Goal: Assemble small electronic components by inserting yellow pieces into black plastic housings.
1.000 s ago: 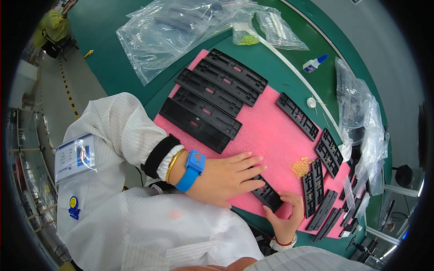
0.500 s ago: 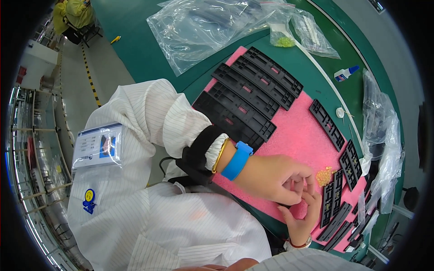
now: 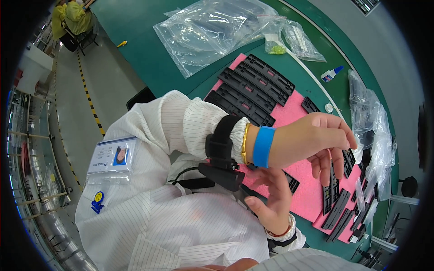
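My left arm reaches across the table from the left, a blue strap round its wrist. Palm down, my left hand [image 3: 312,140] hovers over the right part of a pink foam mat [image 3: 289,128], its fingers apart and nothing visible in them. Below it, near the mat's front edge, my right hand [image 3: 273,203] has its thumb spread away from its fingers. Beside those fingers shows the end of a ribbed black plastic strip [image 3: 292,181], the rest hidden by my hand and wrist; whether they touch it I cannot tell. More black strips [image 3: 332,192] lie right of my left hand.
Long black ribbed panels [image 3: 257,86] lie side by side on the mat's far left. Clear plastic bags [image 3: 212,34] cover the table's far side, and another bag [image 3: 368,113] lies at right. A small blue-capped bottle [image 3: 332,73] and a white round piece [image 3: 328,108] are beyond the mat.
My hands, earlier close together over the mat's front right, have come apart. The left has risen and moved rightward; the right has drawn back leftward. The view has shifted slightly.
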`<state>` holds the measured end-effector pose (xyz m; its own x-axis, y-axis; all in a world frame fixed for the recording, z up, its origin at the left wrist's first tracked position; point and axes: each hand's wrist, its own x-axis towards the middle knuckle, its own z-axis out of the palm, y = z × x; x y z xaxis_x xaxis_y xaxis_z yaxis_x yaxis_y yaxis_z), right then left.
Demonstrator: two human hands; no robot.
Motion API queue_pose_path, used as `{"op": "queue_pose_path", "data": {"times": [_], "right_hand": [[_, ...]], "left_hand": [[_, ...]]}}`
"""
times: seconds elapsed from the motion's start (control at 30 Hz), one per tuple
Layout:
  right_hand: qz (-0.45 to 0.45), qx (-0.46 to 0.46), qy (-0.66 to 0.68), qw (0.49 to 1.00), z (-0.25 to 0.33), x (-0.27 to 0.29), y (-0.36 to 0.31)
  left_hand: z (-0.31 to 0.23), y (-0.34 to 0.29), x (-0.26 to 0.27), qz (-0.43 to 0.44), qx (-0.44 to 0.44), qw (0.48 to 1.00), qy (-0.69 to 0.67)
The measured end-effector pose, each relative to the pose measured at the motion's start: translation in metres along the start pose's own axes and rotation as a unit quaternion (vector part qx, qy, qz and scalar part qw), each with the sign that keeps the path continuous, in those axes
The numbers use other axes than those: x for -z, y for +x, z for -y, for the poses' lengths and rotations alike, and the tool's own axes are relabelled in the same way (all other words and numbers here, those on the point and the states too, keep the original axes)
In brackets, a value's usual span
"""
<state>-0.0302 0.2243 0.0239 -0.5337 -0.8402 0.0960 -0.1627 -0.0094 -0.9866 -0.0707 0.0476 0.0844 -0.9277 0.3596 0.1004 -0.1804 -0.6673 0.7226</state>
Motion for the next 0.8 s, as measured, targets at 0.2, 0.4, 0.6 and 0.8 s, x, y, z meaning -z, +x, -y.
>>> {"op": "queue_pose_path", "data": {"times": [0.2, 0.4, 0.6, 0.8], "right_hand": [[-0.052, -0.02, 0.235, 0.97, 0.0, -0.049, 0.018], [-0.156, -0.11, 0.349, 0.917, -0.009, -0.069, 0.025], [-0.085, -0.087, 0.291, 0.949, -0.012, -0.065, 0.024], [-0.05, -0.043, 0.234, 0.97, -0.017, -0.059, 0.028]], "left_hand": [[0.004, 0.015, -0.02, 0.011, -0.114, 0.993, -0.024], [-0.004, 0.019, -0.018, -0.032, -0.176, 0.984, -0.008], [-0.015, 0.025, -0.029, -0.002, -0.264, 0.963, 0.054], [-0.007, 0.029, -0.037, -0.022, -0.31, 0.938, 0.151]]}}
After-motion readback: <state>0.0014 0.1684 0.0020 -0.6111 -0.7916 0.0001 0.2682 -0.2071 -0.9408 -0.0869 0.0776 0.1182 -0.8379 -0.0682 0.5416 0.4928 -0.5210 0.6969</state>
